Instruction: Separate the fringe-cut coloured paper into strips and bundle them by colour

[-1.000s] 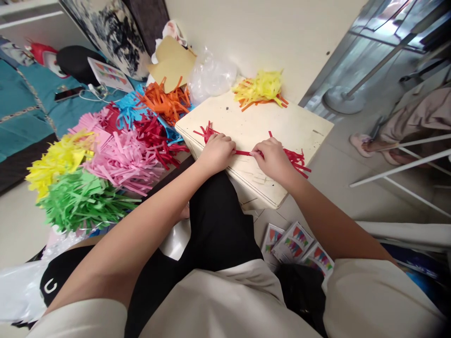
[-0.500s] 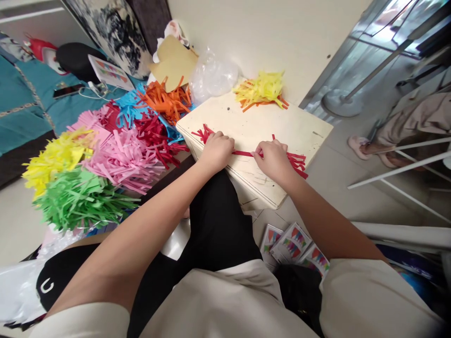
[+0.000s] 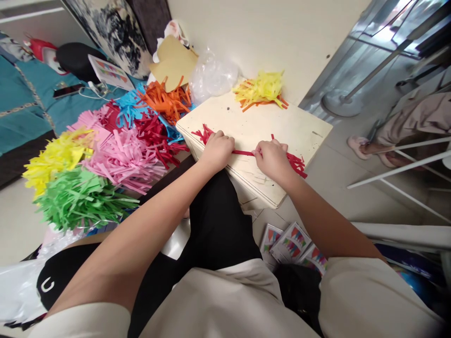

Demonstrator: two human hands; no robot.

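Just beside the left edge of the counter (image 3: 306, 124) heap coloured paper bundles (image 3: 123, 159); next, near the front edge, the left hand (image 3: 218, 149) has its fingers curled closed over the red fringed paper (image 3: 243, 152). Its narrow middle runs rightward, roomy counter behind it up to the yellow bundle (image 3: 262, 85). The right hand (image 3: 270, 157) pinches it, fingers together; fringe fans to the right edge.

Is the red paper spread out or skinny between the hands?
Skinny: between the left hand and right hand, the red paper is a thin band. Its fringed ends spread out.
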